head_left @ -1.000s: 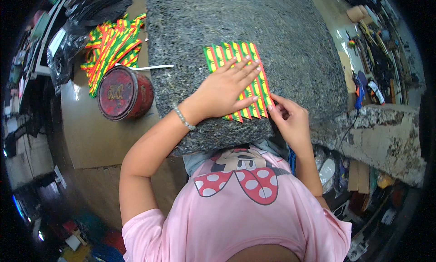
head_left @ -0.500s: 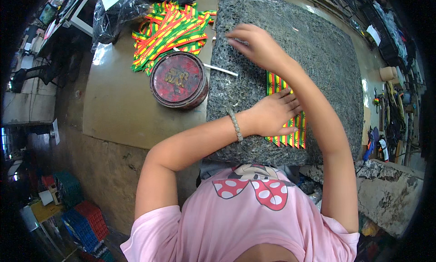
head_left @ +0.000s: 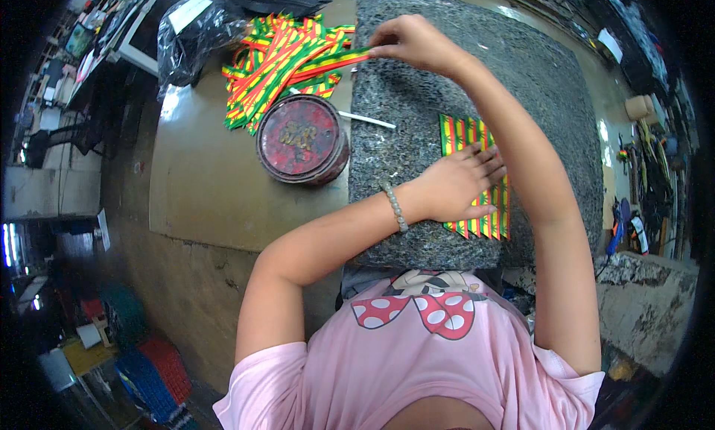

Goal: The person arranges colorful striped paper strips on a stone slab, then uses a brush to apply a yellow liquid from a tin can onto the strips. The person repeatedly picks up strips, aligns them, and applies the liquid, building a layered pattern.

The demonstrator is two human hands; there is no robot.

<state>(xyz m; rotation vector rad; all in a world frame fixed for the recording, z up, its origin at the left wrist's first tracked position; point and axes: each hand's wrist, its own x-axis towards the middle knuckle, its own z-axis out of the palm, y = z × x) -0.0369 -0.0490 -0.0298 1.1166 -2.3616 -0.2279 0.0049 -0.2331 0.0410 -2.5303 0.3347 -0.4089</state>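
Your table is wide and brown, and on it sits a big, thick grey stone slab with a speckled top. To the left of the slab there is a loose pile of strips, striped in red, yellow and green. Just below the pile stands a round red tin, touching the slab's left edge. A thin white stick lies from the tin onto the slab.

On the slab lies a flat mat of strips in the same colours. Your left hand lies on it with its fingers spread flat, holding it down. Your right hand reaches far up to the slab's top left corner. Its fingers are pressed together, pinching the end of one strip that still rests on the pile.

The strip looks thin, light and bendy, like paper or ribbon, so it could crease or tear. Hold it near its end, gently. The mat looks light too and may slide on the stone unless it is pressed.

Your left hand and right arm hide part of the mat. The tips of your right fingers are hard to see. The dark bag above the pile hides what is inside it.
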